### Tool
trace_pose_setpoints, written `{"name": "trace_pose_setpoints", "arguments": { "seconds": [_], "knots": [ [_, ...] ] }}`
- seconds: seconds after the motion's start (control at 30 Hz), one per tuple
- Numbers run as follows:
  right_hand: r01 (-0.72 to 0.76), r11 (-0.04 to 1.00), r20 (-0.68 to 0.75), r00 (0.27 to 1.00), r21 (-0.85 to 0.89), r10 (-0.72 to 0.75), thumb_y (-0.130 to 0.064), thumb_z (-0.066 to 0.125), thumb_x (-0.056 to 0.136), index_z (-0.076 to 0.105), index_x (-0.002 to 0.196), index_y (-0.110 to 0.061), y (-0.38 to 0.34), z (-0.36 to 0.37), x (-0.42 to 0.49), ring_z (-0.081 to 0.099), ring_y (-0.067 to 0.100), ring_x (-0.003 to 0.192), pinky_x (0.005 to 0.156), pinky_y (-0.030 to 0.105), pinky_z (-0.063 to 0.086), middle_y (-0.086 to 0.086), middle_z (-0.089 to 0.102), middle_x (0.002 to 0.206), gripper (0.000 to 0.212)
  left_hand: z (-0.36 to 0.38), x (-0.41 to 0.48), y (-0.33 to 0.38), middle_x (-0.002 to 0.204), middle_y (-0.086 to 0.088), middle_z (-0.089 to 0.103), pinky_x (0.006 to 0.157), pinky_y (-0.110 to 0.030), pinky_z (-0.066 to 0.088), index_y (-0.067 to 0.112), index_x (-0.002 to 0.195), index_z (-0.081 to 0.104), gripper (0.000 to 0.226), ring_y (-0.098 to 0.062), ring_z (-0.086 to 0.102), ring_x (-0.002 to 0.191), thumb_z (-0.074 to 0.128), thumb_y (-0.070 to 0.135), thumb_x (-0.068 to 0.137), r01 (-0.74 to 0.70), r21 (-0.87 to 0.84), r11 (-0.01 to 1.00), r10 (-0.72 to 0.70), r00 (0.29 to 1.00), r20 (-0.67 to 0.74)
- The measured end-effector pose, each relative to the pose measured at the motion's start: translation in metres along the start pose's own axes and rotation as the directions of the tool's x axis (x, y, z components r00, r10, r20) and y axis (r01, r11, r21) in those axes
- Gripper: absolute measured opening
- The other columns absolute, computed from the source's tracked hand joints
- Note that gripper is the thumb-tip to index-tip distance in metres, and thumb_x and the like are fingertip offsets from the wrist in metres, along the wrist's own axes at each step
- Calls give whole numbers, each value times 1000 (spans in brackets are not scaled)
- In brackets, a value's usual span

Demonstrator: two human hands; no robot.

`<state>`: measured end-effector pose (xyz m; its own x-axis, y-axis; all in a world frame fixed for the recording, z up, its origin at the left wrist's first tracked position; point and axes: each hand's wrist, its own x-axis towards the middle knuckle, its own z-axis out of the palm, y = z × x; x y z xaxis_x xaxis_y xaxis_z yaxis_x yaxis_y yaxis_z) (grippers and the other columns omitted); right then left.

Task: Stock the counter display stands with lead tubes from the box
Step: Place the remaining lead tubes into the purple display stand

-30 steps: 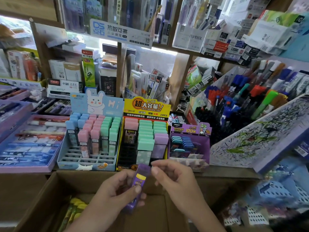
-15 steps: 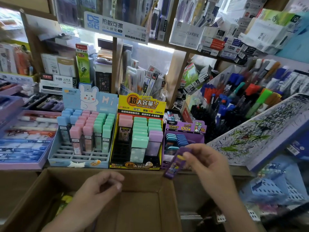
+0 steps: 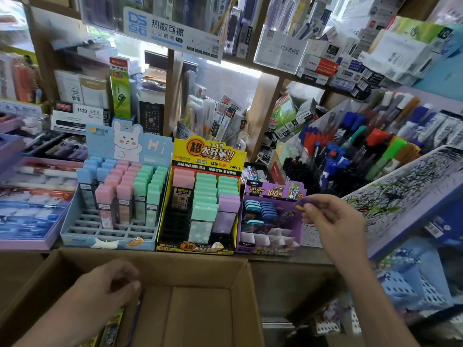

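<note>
Over the purple stand [image 3: 271, 249], at the right end of the counter row, our right hand [image 3: 334, 221] pinches a purple lead tube [image 3: 301, 205] between thumb and fingertips. The tube hangs above the stand's right side and is not yet in a slot. We judge this stand about half done: blue and teal caps fill its back rows, while the white dividers at the front show open pockets.

Next to it, the yellow stand [image 3: 195, 247] has full green columns, but its dark left column is mostly bare. The blue stand [image 3: 107, 242] has several open front rows in its grid. Plenty of stocking is left, then.

Our left hand [image 3: 105, 288] hovers low in the cardboard box [image 3: 175, 270] with its fingers curled, close to a dark tube. We cannot tell whether it grips anything. More packs lie blurred in the box's near left corner, so supply remains.
</note>
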<state>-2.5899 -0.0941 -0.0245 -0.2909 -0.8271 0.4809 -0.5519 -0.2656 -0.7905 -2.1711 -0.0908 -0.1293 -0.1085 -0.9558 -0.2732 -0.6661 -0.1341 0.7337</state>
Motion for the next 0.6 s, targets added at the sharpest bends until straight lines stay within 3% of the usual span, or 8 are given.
{"name": "trace_pose_setpoints", "arguments": {
  "seconds": [0.2, 0.33, 0.47, 0.6],
  "knots": [
    [-13, 1000, 28, 1000, -14, 13, 3, 68, 94, 72, 97, -27, 8, 13, 6, 76, 11, 74, 69, 21, 62, -5, 77, 83, 30, -1, 2, 0, 98, 20, 70, 86, -24, 50, 38, 92, 68, 11, 4, 61, 94, 78, 38, 86, 48, 103, 994, -49, 999, 10],
    [-14, 999, 38, 999, -49, 16, 3, 67, 95, 72, 101, -25, 17, 21, 7, 76, 9, 78, 70, 18, 60, 5, 75, 95, 29, 1, 2, 3, 101, 18, 70, 98, -28, 51, 39, 93, 66, 15, -1, 63, 99, 79, 42, 84, 79, 135, 988, -81, 997, 7],
    [-10, 995, 50, 999, -98, 14, 2, 68, 94, 71, 100, -31, 24, 29, 6, 75, 10, 83, 73, 25, 63, 2, 74, 99, 34, 3, 2, 6, 105, 19, 69, 99, -24, 49, 40, 93, 65, 15, 2, 62, 102, 78, 43, 85, 72, 141, 987, -74, 997, 12],
    [19, 970, 45, 999, -243, -9, -2, 71, 93, 72, 106, -24, 31, 35, 4, 73, 6, 86, 75, 30, 64, -4, 74, 98, 26, 2, 1, 12, 108, 18, 65, 102, -19, 45, 41, 95, 60, 17, 4, 59, 99, 75, 46, 88, 37, 159, 987, -40, 999, 13]
  ]
}}
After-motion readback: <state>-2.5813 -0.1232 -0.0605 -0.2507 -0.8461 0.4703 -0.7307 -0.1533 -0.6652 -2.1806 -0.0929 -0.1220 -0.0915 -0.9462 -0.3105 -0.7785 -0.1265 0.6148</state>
